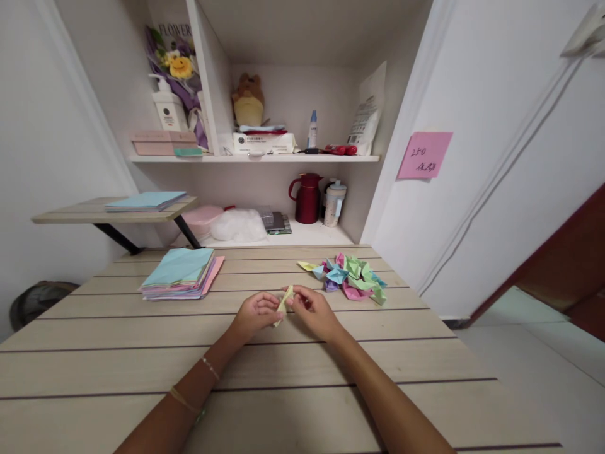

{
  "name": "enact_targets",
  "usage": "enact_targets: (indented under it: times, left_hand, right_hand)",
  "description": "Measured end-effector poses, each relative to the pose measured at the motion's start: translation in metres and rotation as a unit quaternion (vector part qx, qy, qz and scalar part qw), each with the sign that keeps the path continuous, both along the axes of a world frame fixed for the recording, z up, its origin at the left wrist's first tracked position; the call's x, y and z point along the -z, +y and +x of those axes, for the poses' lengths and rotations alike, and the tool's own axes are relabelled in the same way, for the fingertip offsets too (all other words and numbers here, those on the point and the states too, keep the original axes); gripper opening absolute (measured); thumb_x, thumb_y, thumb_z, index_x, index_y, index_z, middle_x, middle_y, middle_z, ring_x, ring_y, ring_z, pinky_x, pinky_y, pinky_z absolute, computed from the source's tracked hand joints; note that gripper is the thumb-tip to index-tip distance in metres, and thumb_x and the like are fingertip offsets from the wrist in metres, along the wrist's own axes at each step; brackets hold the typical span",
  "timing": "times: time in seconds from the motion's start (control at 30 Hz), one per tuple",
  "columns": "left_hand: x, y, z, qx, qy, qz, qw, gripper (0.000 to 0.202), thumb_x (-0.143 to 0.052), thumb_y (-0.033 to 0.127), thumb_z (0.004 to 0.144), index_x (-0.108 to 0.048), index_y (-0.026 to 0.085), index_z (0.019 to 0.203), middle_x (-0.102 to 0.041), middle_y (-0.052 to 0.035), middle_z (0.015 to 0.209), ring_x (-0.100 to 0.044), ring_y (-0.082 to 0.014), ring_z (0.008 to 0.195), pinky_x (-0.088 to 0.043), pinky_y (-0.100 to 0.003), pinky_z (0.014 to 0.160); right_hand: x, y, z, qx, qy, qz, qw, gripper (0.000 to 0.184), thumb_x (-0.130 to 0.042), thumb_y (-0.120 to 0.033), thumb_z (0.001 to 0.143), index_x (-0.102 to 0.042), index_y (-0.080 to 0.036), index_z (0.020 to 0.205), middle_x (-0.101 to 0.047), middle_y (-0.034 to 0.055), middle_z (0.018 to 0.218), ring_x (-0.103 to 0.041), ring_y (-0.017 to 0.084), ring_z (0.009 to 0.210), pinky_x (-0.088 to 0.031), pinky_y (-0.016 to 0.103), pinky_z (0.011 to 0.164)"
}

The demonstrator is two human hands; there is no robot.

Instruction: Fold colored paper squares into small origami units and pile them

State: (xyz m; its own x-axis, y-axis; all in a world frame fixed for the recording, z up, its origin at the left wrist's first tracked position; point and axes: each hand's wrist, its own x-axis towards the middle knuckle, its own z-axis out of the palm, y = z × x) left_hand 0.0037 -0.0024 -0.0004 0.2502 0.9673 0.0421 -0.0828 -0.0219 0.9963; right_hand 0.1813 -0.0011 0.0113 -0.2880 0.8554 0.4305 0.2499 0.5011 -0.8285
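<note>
Left grip: the left hand (255,313) has its fingers curled in, and the fingertips pinch the lower end of a small paper piece (285,301).
Right grip: the right hand (314,310) has thumb and forefinger pressed together on the upper end of the same piece, with the other fingers folded loosely behind.
Paper piece: pale yellow-green, narrow and already folded. It stands roughly upright between the two hands, over the middle of the counter (283,403). Whether its lower tip touches the wood cannot be told.
Step in hand: by the look of it, a fold is being set or tightened in this one piece.
Doing it well: the piece is small and thin, so the pinch probably wants to stay at the fingertips, close to the fold line. One hand should anchor while the other presses the crease. The edges should be lined up before pressing hard, since a skewed crease in paper is hard to undo.
Wrist: thin bands circle the left forearm.
Left of the hands: a stack of coloured sheets (179,272) lies flat, light blue on top, well apart from the grip.
Right of the hands: a pile of folded pieces (350,277) in blue, green, pink and purple lies near the right hand, not touching it.
Further out: a side shelf (70,215) carries more blue sheets, a red jug (307,198) stands in the alcove, and a pink note (424,155) is stuck on the wall.
</note>
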Motion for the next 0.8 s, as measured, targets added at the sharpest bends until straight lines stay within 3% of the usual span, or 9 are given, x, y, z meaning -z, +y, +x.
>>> enact_targets:
  times: [0.27,0.8]
  left_hand:
    - [-0.0034,-0.0042,0.0027,0.023,0.025,-0.006,0.999,0.032,-0.074,0.026,0.055,-0.057,0.012,0.077,-0.062,-0.0024,0.065,-0.061,-0.0130,0.055,-0.047,-0.023,0.054]
    - [-0.0017,-0.0030,0.0042,0.007,-0.023,-0.017,1.000,0.034,-0.075,0.027,0.054,-0.054,0.013,0.077,-0.061,-0.0009,0.066,-0.061,-0.0121,0.052,-0.048,-0.023,0.051]
  right_hand:
    - [0.0028,-0.0004,-0.0032,0.013,0.007,-0.012,1.000,0.028,-0.060,-0.032,0.073,-0.061,-0.017,0.096,-0.061,0.0017,0.075,-0.053,0.012,0.064,-0.041,0.021,0.054]
    - [0.0022,0.0010,-0.0010,0.020,-0.047,0.031,0.998,0.029,-0.056,-0.023,0.075,-0.060,-0.020,0.104,-0.061,0.0042,0.083,-0.055,0.015,0.072,-0.043,0.021,0.055]
